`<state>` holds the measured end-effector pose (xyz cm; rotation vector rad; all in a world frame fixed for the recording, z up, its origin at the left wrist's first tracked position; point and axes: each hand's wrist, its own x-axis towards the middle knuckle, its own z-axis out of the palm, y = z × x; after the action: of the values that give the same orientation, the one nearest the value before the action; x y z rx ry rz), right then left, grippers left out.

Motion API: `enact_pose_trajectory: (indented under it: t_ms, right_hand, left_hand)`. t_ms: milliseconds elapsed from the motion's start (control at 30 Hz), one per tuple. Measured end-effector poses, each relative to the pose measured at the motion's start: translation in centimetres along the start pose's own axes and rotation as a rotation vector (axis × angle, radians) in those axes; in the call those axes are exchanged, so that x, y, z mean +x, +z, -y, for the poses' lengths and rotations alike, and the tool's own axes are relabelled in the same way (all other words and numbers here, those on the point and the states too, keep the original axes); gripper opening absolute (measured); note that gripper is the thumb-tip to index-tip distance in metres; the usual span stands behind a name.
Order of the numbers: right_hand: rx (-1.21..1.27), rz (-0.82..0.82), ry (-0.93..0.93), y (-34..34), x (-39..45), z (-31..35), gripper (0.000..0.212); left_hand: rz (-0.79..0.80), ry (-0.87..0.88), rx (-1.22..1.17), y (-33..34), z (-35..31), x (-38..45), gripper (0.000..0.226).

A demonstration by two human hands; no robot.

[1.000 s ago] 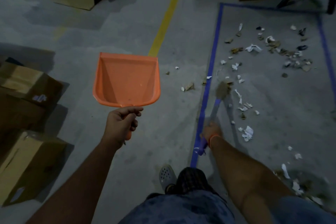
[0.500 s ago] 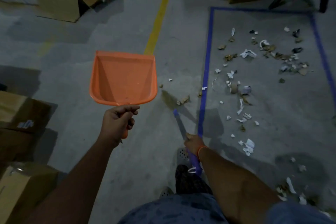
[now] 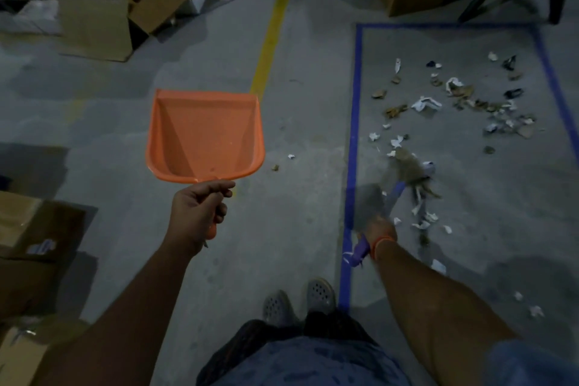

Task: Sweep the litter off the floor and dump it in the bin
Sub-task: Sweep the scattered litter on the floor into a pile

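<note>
While the dim floor is filling the head view, these things are showing, left to right, each placed against the blue tape rectangle [image 3: 353, 141]:

Cardboard boxes [image 3: 34, 229]: sitting well to the left of the rectangle, at the picture's left edge; more open boxes [image 3: 125, 19] are lying beyond them, far-left.

Left hand [image 3: 197, 213]: reaching out well left of the rectangle, its fingers curling round the handle of the dustpan, thumb lying on top.

Dustpan [image 3: 203, 138]: orange, being held up off the floor with its open mouth pointing away from the person; nothing is showing inside it.

Yellow line [image 3: 272, 31]: running away from the viewer, between the dustpan and the rectangle's left edge.

Stray scraps [image 3: 283, 162]: two small bits are lying just outside the rectangle's left edge.

Feet [image 3: 297, 299]: in grey perforated clogs, standing just outside the rectangle's near-left corner.

Right hand [image 3: 380, 230]: gripping the purple handle of the brush, just inside the rectangle's left edge; an orange band is circling the wrist.

Brush [image 3: 404, 169]: its blurred bristle head is angling down into the rectangle, among paper bits near the left edge.

Litter [image 3: 463, 103]: white paper scraps and brown pieces are spreading across the inside of the rectangle, thickest toward its far-right part, with a few bits near the right forearm.
</note>
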<state>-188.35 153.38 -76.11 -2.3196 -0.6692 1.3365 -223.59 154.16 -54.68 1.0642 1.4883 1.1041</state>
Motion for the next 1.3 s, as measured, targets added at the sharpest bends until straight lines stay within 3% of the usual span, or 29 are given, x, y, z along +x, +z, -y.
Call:
enact_pose_trajectory:
  t_ms: [133,267,367,467,600,700,1000,1100,1300]
  right_hand:
    - [0.062,-0.024,-0.053,0.9,0.3,-0.1,0.015]
    - [0.228,0.137,-0.097,3.1,-3.3,2.5,0.053]
    - [0.212,0.298,-0.13,5.6,-4.1,4.8,0.058]
    - [0.099,0.396,-0.125,8.5,-4.7,7.4,0.053]
    - [0.052,0.503,-0.074,11.6,-5.4,11.4,0.022]
    - [0.053,0.536,-0.008,13.6,-5.0,13.8,0.016]
    - [0.195,0.296,0.173,13.6,0.3,17.2,0.023]
    - [0.139,0.202,0.116,11.8,1.5,20.3,0.017]
    - [0.221,-0.098,-0.007,10.5,2.3,23.6,0.04]
  left_hand:
    - [0.005,0.01,-0.001,-0.1,-0.2,1.9,0.034]
    - [0.008,0.008,-0.01,-0.4,-0.3,4.0,0.034]
    - [0.016,0.001,-0.012,-0.7,-0.5,5.7,0.034]
    - [0.033,-0.007,-0.007,-1.2,-0.9,7.8,0.034]
    - [0.042,-0.015,-0.01,-2.3,-1.4,11.5,0.037]
    - [0.055,-0.02,0.012,-3.2,-1.8,14.3,0.037]
    - [0.105,-0.035,0.034,-5.9,-2.7,22.5,0.034]
    - [0.129,-0.03,0.035,-6.5,-3.2,25.0,0.033]
    - [0.188,-0.005,0.002,-6.9,-4.1,29.4,0.035]
